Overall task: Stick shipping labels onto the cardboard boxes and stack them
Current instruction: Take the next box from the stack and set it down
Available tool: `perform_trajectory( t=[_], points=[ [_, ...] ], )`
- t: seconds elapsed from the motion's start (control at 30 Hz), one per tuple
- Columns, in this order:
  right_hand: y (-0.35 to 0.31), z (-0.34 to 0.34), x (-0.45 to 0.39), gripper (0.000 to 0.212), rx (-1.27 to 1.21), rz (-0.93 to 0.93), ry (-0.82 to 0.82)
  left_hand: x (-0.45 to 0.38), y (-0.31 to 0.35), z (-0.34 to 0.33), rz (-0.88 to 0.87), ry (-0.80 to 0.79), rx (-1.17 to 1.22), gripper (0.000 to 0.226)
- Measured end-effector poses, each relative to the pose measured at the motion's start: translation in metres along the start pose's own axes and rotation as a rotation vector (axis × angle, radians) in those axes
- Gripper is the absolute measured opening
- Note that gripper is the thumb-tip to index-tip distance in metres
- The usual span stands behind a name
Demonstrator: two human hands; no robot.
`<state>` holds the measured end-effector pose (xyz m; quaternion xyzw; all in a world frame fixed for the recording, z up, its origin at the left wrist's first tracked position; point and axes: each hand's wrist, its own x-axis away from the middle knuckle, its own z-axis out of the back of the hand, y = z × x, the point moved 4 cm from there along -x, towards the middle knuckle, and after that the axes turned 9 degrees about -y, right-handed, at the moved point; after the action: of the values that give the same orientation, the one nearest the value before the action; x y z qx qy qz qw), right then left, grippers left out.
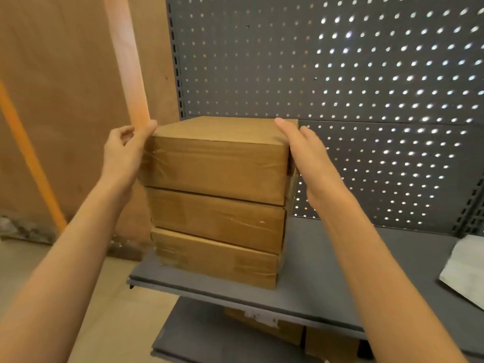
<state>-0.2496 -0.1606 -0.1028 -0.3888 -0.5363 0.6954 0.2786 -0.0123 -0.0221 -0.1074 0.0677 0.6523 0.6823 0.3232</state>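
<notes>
The top box (217, 163) sits between both hands, crowning a stack of three cardboard boxes near the left end of a grey shelf (327, 279). The left hand (125, 153) is against the box's left side, its thumb stretched up to the upper left corner and the other fingers loosely curled behind; whether they press the cardboard cannot be told. The right hand (306, 158) lies flat with straight fingers along the box's right side, fingertips reaching the far upper corner. The top box sits slightly turned and overhangs the middle box (214, 221) toward the front, and the middle box in turn overhangs the bottom box (214, 260). Clear tape wrinkles show on the near faces of all three. No label can be made out on the faces in view.

Behind the stack stands a grey pegboard panel (340, 74), light shining through its holes. At the right end of the shelf lies a pale flat sheet (463, 273), partly cut off by the edge of view. Under the shelf, on a lower shelf (188, 336), are more cardboard boxes (285, 328), one with a white label. To the left rises an orange post (125, 61) in front of a brown board wall (65, 87).
</notes>
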Motion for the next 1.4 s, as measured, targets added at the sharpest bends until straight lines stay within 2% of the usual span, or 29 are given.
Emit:
perform_trajectory(
  t=[0.17, 0.4, 0.57, 0.63, 0.73, 0.83, 1.17, 1.4],
  points=[
    [0.002, -0.009, 0.009, 0.055, -0.102, -0.075, 0.0, -0.011, -0.01, -0.011, 0.057, -0.191, 0.252, 0.039],
    [0.0, -0.012, 0.012, 0.029, -0.169, -0.06, 0.064, -0.013, -0.009, -0.011, 0.012, -0.181, 0.265, 0.047],
    [-0.009, 0.002, 0.012, 0.029, -0.173, 0.017, 0.084, -0.007, 0.005, -0.015, -0.039, -0.162, 0.309, 0.055],
    [-0.014, 0.012, 0.014, 0.036, -0.155, 0.045, 0.095, -0.001, 0.014, -0.022, -0.05, -0.18, 0.326, 0.058],
    [-0.019, 0.034, 0.017, 0.029, -0.163, 0.087, 0.104, 0.008, 0.027, -0.037, -0.054, -0.208, 0.336, 0.055],
    [-0.021, 0.063, 0.023, 0.037, -0.149, 0.121, 0.113, 0.02, 0.039, -0.059, -0.077, -0.233, 0.356, 0.05],
    [-0.014, 0.195, 0.048, 0.008, -0.121, 0.224, 0.066, 0.086, 0.084, -0.166, -0.172, -0.278, 0.335, 0.07],
    [-0.001, 0.261, 0.063, 0.01, -0.117, 0.243, 0.033, 0.13, 0.096, -0.218, -0.155, -0.213, 0.285, 0.051]
  ],
)
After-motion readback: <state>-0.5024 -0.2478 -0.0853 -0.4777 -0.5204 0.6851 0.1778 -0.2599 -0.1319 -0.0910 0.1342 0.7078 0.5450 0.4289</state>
